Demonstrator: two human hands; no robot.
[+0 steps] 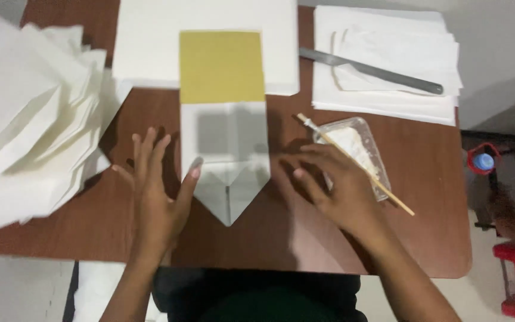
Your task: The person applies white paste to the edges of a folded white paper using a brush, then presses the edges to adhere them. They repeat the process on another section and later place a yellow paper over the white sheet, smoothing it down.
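A white paper piece (226, 149), folded to a point at its near end, lies in the middle of the brown table (424, 179). A yellow rectangular board (222, 65) covers its far part. My left hand (159, 185) lies flat and open beside the paper's left edge, thumb touching that edge. My right hand (329, 185) rests open on the table just right of the paper, fingers spread toward it. It holds nothing.
A clear plastic tub of white paste (362, 152) with a thin wooden stick (359, 166) across it sits by my right hand. White paper stacks lie at the far middle (150, 42), the far right (388, 101) under a metal blade (371, 70), and fanned at the left (25, 119).
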